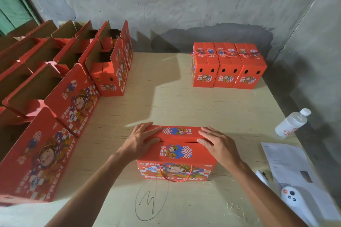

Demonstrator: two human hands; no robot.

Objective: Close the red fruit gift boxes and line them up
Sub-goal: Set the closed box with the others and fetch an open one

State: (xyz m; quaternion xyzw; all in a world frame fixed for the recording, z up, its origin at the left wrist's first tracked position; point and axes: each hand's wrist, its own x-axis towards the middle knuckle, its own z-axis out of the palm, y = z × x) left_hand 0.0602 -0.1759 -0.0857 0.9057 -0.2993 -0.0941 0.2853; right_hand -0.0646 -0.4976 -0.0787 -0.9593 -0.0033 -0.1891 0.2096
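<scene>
A: Box (176, 153) under work — near centre of the table (184, 101), its rope handle (176, 173) hanging down the near face. What are your hands doing?

B: My left hand (142, 140) lies flat on the left end of the top, fingers straight and spread; my right hand (215, 141) does the same on the right end. Neither is curled round anything — both press down on the top flaps (177, 132).

A: Is it shut?

B: Not quite, I judge. A dark slit shows between the far flap and the near one.

A: Risks?

B: Uneven pressure could let one flap spring up or ride over the other, and pushing too hard could dent the card.

A: And afterwards?

B: Three closed boxes (227, 66) stand touching in a row at far right; open boxes (55, 72) crowd the left. Sliding mine across carelessly could skew that row, or clip the bottle (291, 123) at the right edge.
</scene>
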